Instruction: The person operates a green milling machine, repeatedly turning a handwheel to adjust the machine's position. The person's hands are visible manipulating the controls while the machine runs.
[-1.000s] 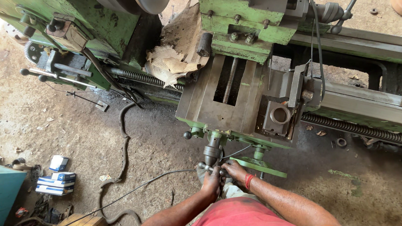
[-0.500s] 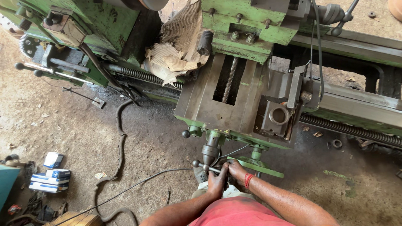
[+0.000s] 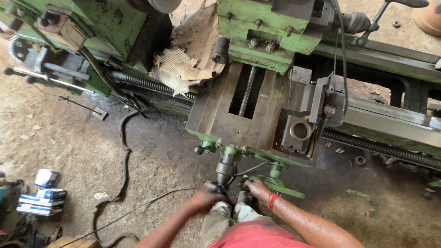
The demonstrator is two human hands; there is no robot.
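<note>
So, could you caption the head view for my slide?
Both hands, left and right, at a green lathe's crank handle.

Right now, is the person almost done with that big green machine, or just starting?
Nothing looks finished. Both hands are at the crank handle under the green lathe's carriage: the left hand, blurred, and the right hand. No workpiece shows by the tool post, so any cutting seems left.

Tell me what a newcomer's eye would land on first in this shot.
The big green lathe fills the top of the view, its grey carriage at the centre. Just below it, both hands meet at the crank: the left hand blurred, the right hand with a red band at the wrist. On the dirt floor at lower left sits a stack of small blue and white boxes.
</note>
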